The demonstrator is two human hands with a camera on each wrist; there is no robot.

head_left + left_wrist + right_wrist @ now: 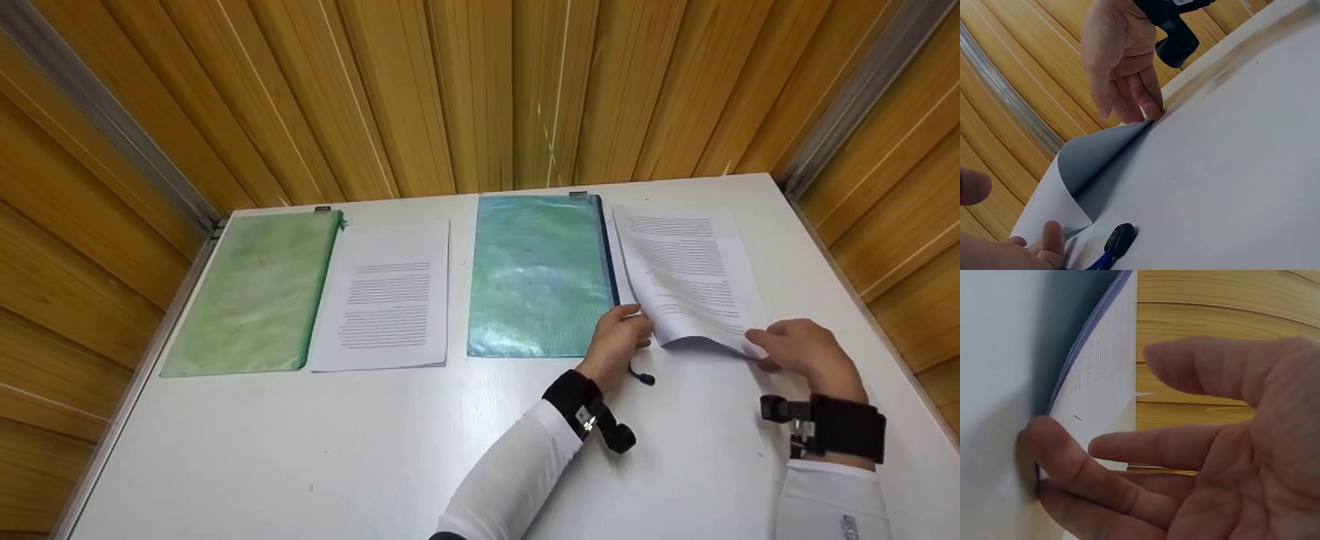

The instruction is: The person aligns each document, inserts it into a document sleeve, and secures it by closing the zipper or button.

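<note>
A stack of printed paper sheets (pixel 686 262) lies at the right of the table, its lower edge bowed up off the surface. My right hand (pixel 806 349) touches the stack's lower right corner with its fingertips, the thumb apart from the paper in the right wrist view. At the lower left edge is my left hand (pixel 619 337), its fingers against the sheets; the left wrist view shows its thumb (pixel 974 187) apart from them. Left of the stack lies a blue-green zip folder (pixel 540 277). Its blue cord ends in a black zipper pull (pixel 1120 239) near my left hand.
Further left, a second stack of printed sheets (pixel 382 300) lies flat beside a green zip folder (pixel 251 292). The white table (pixel 300 457) meets wood-patterned panels (pixel 480 97) at the back and both sides.
</note>
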